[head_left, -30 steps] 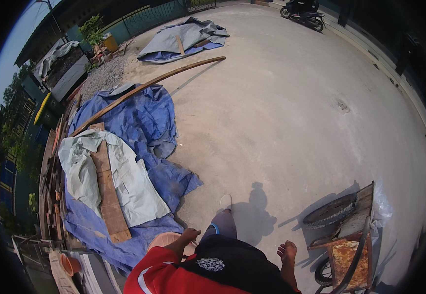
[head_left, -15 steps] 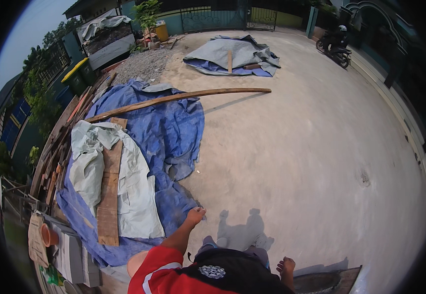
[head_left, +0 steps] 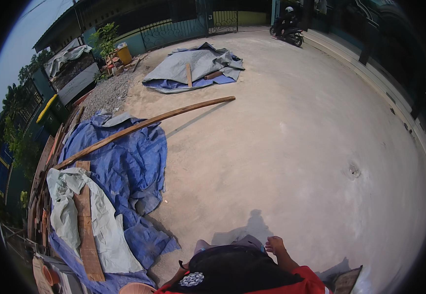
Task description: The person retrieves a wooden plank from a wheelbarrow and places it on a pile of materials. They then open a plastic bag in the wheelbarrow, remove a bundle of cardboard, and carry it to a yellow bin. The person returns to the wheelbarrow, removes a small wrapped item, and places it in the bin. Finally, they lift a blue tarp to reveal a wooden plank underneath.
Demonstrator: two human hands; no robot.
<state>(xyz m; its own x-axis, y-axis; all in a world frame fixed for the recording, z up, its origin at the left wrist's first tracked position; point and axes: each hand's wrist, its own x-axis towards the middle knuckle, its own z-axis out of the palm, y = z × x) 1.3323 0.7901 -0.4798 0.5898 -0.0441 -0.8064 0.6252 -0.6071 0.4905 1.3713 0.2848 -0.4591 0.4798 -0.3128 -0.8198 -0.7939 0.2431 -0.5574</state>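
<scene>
My right hand (head_left: 274, 245) swings out at the lower middle over pale concrete, fingers loosely curled and apart, holding nothing visible. My left hand (head_left: 183, 267) is mostly hidden beside the black cloth with a white emblem (head_left: 242, 267) at my front. To my left, a crumpled blue tarp (head_left: 124, 157) lies with a whitish sheet (head_left: 107, 230) on it and a plank (head_left: 91, 252) across that sheet. A long curved timber (head_left: 173, 112) runs from the tarp out onto the concrete. Farther ahead, a folded grey and blue tarp (head_left: 168, 73) has short wood pieces on it.
Stacked boards (head_left: 38, 196), green bins (head_left: 53, 115), gravel (head_left: 105, 95) and a yellow container (head_left: 123, 55) line the left. A helmeted person (head_left: 286, 22) sits on a scooter (head_left: 291, 36) near the gate (head_left: 173, 32). A step edge (head_left: 370, 78) runs along the right.
My right hand has swung forward and my left hand back, out of clear view. The rusty wheelbarrow has slipped mostly out of the lower right, and the view has shifted along the yard.
</scene>
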